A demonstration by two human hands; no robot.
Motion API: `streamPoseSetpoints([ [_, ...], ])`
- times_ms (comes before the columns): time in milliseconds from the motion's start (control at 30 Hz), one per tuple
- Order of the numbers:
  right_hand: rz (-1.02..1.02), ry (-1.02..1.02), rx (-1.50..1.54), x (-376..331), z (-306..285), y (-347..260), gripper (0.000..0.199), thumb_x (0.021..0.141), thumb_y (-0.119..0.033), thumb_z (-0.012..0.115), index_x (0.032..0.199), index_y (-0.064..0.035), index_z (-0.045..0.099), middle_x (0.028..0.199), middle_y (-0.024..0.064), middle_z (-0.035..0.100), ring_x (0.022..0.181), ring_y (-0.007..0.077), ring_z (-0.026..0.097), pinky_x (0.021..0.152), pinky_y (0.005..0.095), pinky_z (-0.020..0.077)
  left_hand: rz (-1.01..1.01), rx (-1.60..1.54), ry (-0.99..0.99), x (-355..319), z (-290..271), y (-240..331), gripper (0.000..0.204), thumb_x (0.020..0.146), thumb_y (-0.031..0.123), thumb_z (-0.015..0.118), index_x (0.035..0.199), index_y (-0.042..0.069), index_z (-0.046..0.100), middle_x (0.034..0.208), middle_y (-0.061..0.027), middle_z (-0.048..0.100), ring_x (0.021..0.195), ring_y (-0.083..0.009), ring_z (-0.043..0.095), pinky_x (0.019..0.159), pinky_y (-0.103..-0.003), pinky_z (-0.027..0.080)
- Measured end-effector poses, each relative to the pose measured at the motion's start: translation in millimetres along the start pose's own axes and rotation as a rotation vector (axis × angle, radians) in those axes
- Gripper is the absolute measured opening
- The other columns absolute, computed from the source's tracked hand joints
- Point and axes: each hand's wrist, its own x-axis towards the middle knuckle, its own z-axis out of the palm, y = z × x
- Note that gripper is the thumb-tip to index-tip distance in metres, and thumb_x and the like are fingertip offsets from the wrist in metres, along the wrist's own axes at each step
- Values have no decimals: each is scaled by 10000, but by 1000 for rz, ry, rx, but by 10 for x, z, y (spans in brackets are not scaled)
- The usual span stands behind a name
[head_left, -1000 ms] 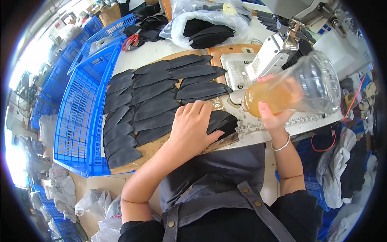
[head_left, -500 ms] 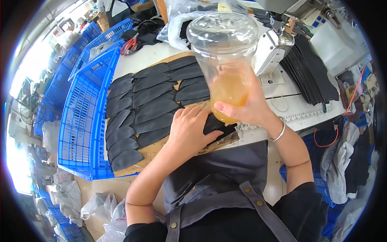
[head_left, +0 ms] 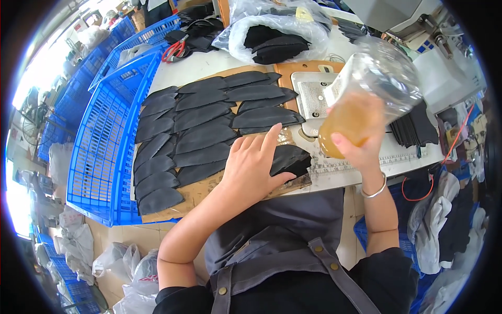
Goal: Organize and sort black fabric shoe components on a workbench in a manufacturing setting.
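Clear plastic cup (head_left: 366, 99) with amber drink, roughly a third full, tilted and held up in right hand (head_left: 361, 149), fingers wrapped round the base. Left hand (head_left: 251, 167) flat, fingers spread, pressing black fabric piece (head_left: 290, 159) at table edge. Sewing apparently paused: rows of black cut pieces (head_left: 193, 131) laid out on brown board (head_left: 209, 183). Clear bag (head_left: 272, 31) of black pieces behind; blue crate (head_left: 104, 136) to the left. No readable labels.
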Motion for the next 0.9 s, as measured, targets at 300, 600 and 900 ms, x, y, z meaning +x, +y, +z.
streamPoseSetpoints([
  [300, 270, 295, 675, -381, 2, -36, 603, 737, -286, 702, 1202, -38, 408, 992, 175, 546, 889, 270, 601, 778, 370, 513, 5, 70, -124, 65, -125, 13, 488, 688, 322, 737, 1033, 33, 549, 936, -93, 599, 931, -283, 546, 922, -396, 366],
  [600, 351, 254, 657, -480, 70, -88, 617, 726, -293, 702, 1203, -38, 404, 988, 160, 553, 894, 272, 602, 766, 373, 514, 7, 151, -116, 91, -100, 76, 430, 696, 291, 731, 1003, 43, 560, 942, -88, 608, 922, -270, 557, 920, -388, 366],
  [900, 406, 239, 754, -544, 88, -121, 639, 719, -327, 708, 1194, -30, 402, 969, 175, 547, 884, 281, 602, 771, 387, 513, -34, 44, -144, 110, -124, 37, 338, 739, 237, 689, 973, 33, 555, 923, -105, 612, 928, -287, 558, 883, -386, 388],
])
